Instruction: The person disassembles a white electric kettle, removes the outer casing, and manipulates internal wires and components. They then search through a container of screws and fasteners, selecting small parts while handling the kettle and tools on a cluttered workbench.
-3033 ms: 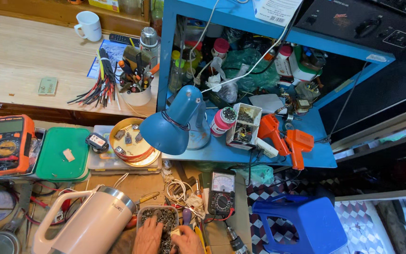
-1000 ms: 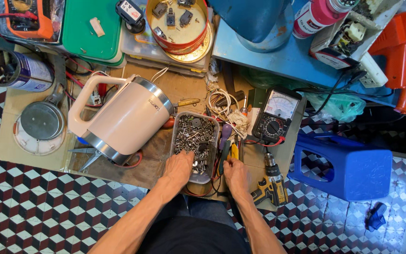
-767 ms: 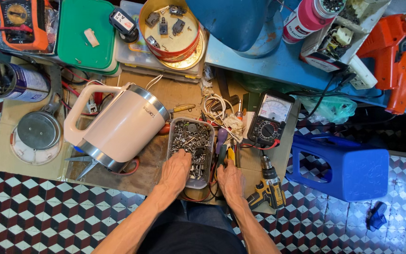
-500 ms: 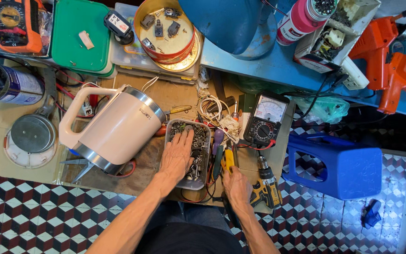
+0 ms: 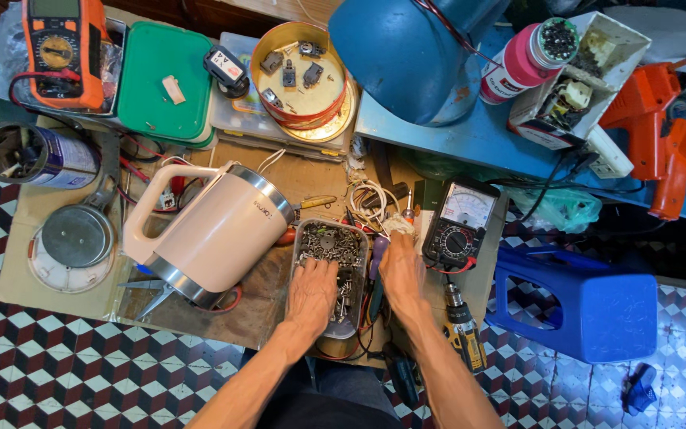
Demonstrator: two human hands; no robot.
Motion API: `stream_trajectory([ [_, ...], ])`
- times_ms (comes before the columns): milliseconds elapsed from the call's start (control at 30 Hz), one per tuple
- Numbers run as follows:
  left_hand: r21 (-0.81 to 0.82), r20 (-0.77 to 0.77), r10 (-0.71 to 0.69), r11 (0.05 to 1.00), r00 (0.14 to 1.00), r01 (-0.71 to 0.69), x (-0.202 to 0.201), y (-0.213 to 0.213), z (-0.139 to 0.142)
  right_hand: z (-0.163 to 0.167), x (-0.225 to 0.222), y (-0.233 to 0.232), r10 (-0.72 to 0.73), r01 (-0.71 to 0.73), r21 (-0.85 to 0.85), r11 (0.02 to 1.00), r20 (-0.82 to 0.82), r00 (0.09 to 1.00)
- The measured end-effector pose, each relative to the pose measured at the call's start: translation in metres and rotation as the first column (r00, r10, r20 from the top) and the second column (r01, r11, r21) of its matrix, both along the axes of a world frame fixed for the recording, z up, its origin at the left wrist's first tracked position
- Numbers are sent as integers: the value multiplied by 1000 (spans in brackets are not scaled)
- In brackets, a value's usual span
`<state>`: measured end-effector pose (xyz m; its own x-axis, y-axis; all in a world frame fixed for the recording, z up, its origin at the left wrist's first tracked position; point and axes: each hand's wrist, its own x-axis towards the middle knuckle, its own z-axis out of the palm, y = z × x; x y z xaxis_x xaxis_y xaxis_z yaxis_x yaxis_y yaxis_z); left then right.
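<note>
Plainly, with the left hand point(image 5: 311, 295) spread open in the screw tray point(image 5: 356, 295) beside the kettle point(image 5: 214, 230), and the right hand point(image 5: 401, 270) flat, empty, the tray could tip and spill.

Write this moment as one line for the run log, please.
left hand: in screw tray | right hand: on tools beside tray | kettle: lying left of tray
</note>
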<state>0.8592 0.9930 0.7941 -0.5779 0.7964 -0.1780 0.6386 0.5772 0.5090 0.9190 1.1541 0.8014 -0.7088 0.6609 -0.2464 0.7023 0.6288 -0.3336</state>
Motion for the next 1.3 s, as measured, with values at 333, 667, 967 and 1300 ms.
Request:
stream_trajectory([
  [333,85,156,51,994,986,-65,9,-32,-14,-22,-50,32,273,-307,82,948,285,919],
  [667,133,169,25,990,985,-48,1,-42,-13,19,-17,34,186,-217,121,969,226,956],
  [967,131,203,54,988,978,-82,4,-40,-6,28,-9,24,181,-144,244,959,-137,974],
  [1300,236,241,134,952,961,-192,7,-43,-13,91,-8,25,-44,65,74,995,-260,965],
])
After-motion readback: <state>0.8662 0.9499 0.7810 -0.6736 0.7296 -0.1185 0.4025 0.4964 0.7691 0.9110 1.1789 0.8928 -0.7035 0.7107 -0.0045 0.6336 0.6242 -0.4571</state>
